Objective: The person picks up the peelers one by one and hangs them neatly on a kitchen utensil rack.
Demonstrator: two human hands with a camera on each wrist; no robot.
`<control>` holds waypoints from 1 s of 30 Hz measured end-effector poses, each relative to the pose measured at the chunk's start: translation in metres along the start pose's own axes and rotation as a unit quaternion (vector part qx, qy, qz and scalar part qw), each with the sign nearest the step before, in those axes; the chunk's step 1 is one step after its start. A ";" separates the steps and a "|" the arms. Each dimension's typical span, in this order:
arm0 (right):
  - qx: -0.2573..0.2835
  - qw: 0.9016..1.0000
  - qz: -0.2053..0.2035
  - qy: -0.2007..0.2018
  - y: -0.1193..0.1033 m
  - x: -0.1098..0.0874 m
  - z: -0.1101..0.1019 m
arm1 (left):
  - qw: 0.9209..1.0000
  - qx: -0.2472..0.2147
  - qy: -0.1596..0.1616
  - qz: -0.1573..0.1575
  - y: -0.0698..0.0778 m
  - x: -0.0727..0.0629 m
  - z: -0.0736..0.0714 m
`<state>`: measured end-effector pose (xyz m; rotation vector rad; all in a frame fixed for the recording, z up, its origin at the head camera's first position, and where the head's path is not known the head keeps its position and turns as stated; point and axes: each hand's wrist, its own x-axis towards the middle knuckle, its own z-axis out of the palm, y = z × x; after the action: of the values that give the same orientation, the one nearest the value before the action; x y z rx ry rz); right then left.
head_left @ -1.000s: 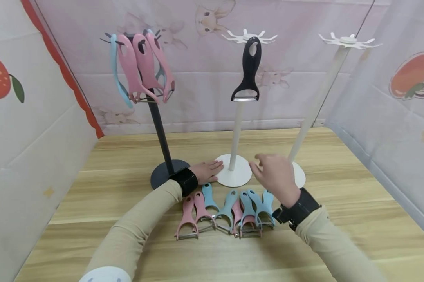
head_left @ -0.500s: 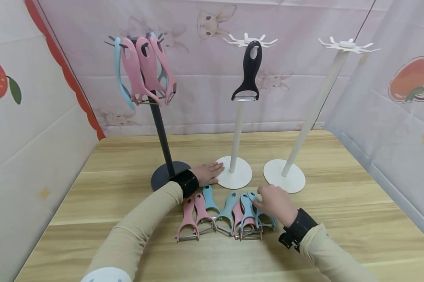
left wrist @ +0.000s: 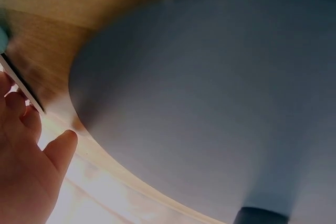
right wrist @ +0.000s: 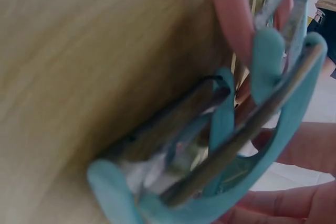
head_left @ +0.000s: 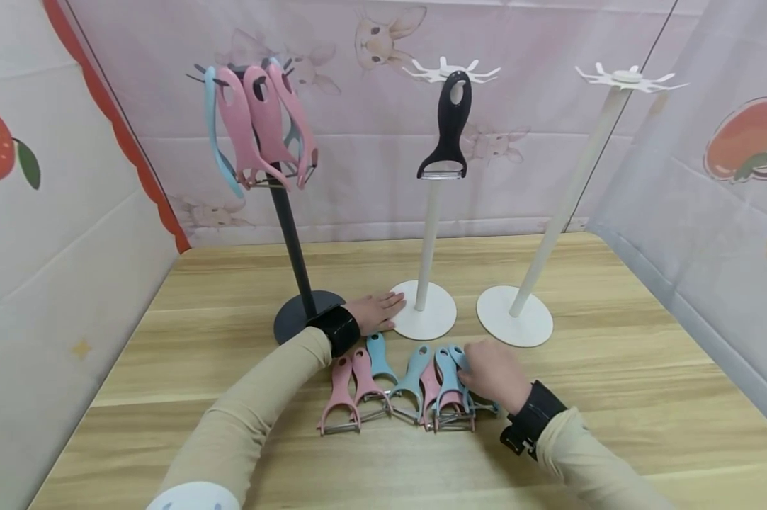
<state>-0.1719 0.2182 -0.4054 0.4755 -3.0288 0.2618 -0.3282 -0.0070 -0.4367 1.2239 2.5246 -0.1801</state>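
My left hand [head_left: 375, 314] rests with its fingers stretched out on the near left rim of the middle white stand's round base [head_left: 435, 320]. At the right end of a row of peelers, my right hand [head_left: 498, 375] grips the handle of a light blue peeler [head_left: 459, 356]. In the right wrist view, thumb and fingers [right wrist: 310, 148] come round behind that peeler's blue head [right wrist: 294, 114]. Other peelers lie beside it: blue ones [head_left: 447, 372] [head_left: 412, 375] [head_left: 378, 358] and pink ones [head_left: 340, 386] [head_left: 362, 375], some overlapping, blades toward me. Part of the row is hidden under my right hand.
A black stand [head_left: 287, 234] on the left carries several pink peelers [head_left: 241, 127] and blue ones [head_left: 214, 134]. One black peeler [head_left: 452, 120] hangs on the middle stand. A second white stand [head_left: 564, 195] rises at right. Printed cloth walls [head_left: 370, 177] enclose the wooden table [head_left: 185, 340].
My right hand has come down and toward me from near the right stand's base, onto the blue peeler at the row's right end. My left hand has kept its place.
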 end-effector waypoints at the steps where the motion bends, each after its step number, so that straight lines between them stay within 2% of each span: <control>1: -0.001 1.000 0.003 -0.003 0.000 0.000 0.001 | 1.000 -0.001 0.001 0.001 0.000 0.000 0.000; 9: 0.016 0.999 0.025 -0.018 0.000 -0.003 0.000 | 1.000 -0.004 0.007 0.002 -0.002 0.002 0.003; 16: 0.064 0.997 0.049 -0.018 0.003 -0.005 -0.004 | 1.000 0.000 0.008 0.003 -0.005 0.005 0.007; 25: 0.115 0.992 0.052 0.019 0.002 -0.006 -0.021 | 1.000 0.002 0.008 -0.001 -0.007 0.008 0.010; 30: 0.132 0.988 0.033 0.075 0.003 -0.003 -0.031 | 1.000 0.000 0.005 0.000 -0.006 0.006 0.008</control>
<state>-0.1683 0.2271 -0.3758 0.3513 -2.8778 0.6761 -0.3347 -0.0081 -0.4462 1.2280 2.5319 -0.1737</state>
